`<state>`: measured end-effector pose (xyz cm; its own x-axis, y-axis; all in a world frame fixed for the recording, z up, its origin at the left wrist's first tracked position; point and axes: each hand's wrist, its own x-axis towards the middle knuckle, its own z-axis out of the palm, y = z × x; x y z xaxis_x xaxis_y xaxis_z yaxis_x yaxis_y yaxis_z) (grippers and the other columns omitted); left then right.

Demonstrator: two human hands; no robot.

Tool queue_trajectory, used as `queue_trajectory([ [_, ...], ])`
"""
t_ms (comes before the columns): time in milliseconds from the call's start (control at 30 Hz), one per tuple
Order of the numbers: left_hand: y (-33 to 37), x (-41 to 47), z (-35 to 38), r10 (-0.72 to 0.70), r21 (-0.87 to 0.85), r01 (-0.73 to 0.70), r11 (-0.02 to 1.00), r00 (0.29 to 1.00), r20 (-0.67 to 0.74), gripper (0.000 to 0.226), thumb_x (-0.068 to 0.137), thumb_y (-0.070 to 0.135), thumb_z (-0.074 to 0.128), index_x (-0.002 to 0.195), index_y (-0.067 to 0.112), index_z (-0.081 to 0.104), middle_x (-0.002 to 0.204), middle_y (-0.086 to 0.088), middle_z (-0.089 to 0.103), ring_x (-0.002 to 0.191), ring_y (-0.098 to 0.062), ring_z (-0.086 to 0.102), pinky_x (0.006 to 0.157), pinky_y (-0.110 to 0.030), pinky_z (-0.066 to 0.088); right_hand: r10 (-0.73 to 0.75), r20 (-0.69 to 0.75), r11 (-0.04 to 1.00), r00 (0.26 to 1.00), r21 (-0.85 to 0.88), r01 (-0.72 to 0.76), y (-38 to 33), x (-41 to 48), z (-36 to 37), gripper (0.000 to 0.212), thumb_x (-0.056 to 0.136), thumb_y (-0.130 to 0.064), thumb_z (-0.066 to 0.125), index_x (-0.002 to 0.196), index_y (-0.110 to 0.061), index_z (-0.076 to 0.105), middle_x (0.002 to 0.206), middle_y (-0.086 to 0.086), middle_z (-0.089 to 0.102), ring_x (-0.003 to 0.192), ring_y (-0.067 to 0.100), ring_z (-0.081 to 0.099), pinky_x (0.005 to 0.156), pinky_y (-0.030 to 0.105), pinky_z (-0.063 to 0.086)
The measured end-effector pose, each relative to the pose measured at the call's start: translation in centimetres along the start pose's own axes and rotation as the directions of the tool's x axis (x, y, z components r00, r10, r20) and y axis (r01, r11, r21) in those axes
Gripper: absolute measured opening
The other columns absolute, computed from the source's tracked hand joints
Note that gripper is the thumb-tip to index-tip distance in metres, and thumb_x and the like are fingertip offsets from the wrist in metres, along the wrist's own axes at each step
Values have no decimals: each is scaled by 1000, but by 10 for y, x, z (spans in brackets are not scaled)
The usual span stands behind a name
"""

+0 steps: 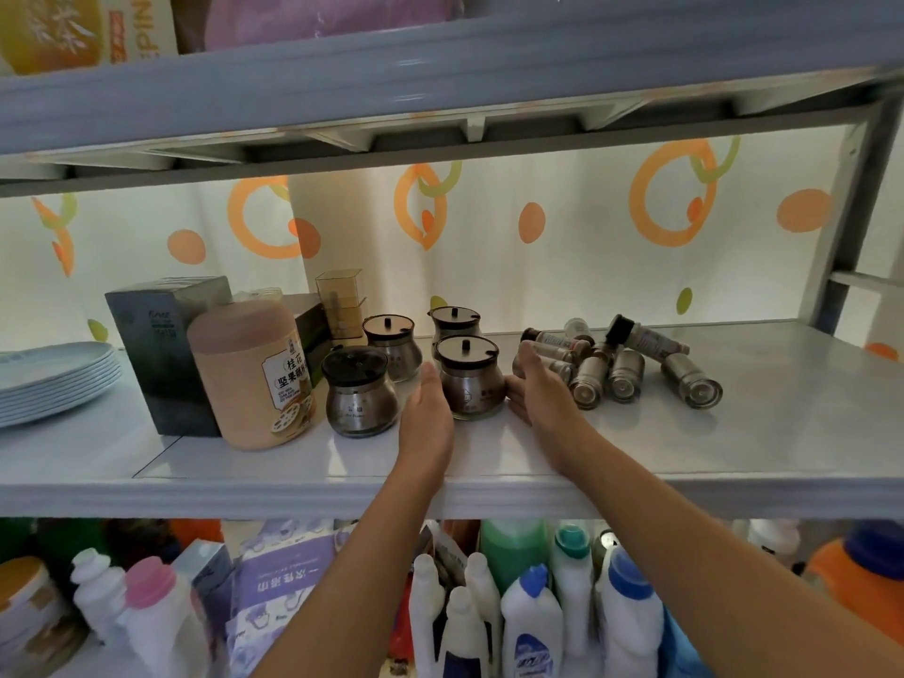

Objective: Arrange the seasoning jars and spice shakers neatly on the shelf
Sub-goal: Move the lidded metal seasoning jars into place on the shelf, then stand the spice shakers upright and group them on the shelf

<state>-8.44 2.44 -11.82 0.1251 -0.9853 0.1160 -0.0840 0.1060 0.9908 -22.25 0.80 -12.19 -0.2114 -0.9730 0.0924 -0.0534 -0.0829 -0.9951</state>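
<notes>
Both our hands flank one seasoning jar point(470, 379) on the grey shelf point(685, 447): our left hand point(426, 413) lies flat and open against its left side, our right hand point(540, 389) is spread open at its right side with the thumb at the jar's base, and we cannot tell whether either palm actually presses the glass. Taking that jar as our landmark, a second black-lidded jar point(359, 391) stands just to its left, and two more point(394, 345) point(455, 323) stand upright behind it. To its right, touching our right fingers, a heap of spice shakers point(621, 364) lies tipped over in a jumble. Farther left of the jar stand a tall peach canister point(252, 374), a dark box point(161, 354) and a stack of pale plates point(58, 379)
</notes>
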Motion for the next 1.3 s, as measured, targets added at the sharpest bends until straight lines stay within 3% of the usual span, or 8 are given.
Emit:
queue_trajectory([
  [300, 2, -2, 1, 27, 25, -26, 999, 999, -28, 67, 98, 59, 16, 144, 18, 44, 147, -3, 47, 137, -21, 40, 116, -46, 28, -10, 11, 1000, 1000, -16, 10, 6, 9, -1, 60, 70, -84, 31, 87, -36, 62, 126, 7, 65, 121, 23, 57, 109, 48, 40],
  [433, 13, -12, 2, -5, 31, 7, 1000, 998, -56, 65, 100, 55, 16, 145, 16, 42, 148, -6, 45, 137, -24, 39, 116, -45, 28, -34, 28, 999, 999, -17, 34, -5, -5, -3, 76, 72, -81, 30, 116, -28, 62, 126, 6, 64, 120, 20, 56, 108, 43, 40],
  [567, 23, -43, -1, 75, 63, -66, 996, 983, -168, 55, 103, 45, 21, 147, 18, 38, 151, -4, 40, 140, -20, 35, 117, -40, 25, -68, 31, 996, 997, -54, 69, -15, -27, -15, 55, 83, -76, 31, 76, -28, 57, 72, -3, 55, 70, 14, 50, 65, 30, 40],
  [667, 32, -76, 3, 307, 25, -307, 951, 934, -181, 47, 104, 39, 25, 144, 21, 43, 147, 3, 45, 135, -10, 39, 114, -31, 28, -88, 37, 996, 995, 12, 88, -27, -40, -36, 58, 100, -54, 34, 105, -4, 64, 111, 29, 65, 107, 44, 60, 94, 55, 48],
  [833, 80, -64, 56, 159, -100, -146, 984, 977, 140, 38, 92, 48, 34, 90, 24, 64, 102, 1, 66, 103, -19, 61, 96, -42, 42, -64, -9, 996, 998, 56, 65, -75, -31, -101, 45, 102, -47, 37, 108, -9, 61, 115, 24, 67, 105, 35, 66, 80, 30, 51],
  [1033, 112, 15, 143, 44, 22, -54, 998, 945, 325, 39, 97, 37, 35, 66, 17, 48, 80, -7, 54, 69, -21, 47, 71, -31, 33, -76, -141, 987, 987, -148, 55, -108, 23, -181, 46, 100, -38, 47, 115, 2, 61, 102, 21, 68, 92, 30, 65, 89, 38, 52],
  [1133, 123, 46, 173, -38, 110, -8, 994, 913, 405, 37, 100, 31, 39, 68, 14, 45, 70, -5, 47, 59, -16, 43, 56, -25, 35, -84, -135, 956, 987, -291, 41, -103, 48, -206, 32, 96, -31, 56, 104, -1, 64, 104, 24, 69, 86, 26, 63, 78, 35, 51],
  [1300, 114, 91, 208, 69, 561, -422, 712, 838, 542, 35, 87, 15, 63, 121, 8, 61, 121, -10, 63, 109, -26, 60, 95, -34, 49, -110, -73, 780, 991, -625, 40, -86, 90, -221, 32, 80, -28, 77, 107, -14, 66, 110, 12, 68, 109, 30, 62, 98, 45, 50],
])
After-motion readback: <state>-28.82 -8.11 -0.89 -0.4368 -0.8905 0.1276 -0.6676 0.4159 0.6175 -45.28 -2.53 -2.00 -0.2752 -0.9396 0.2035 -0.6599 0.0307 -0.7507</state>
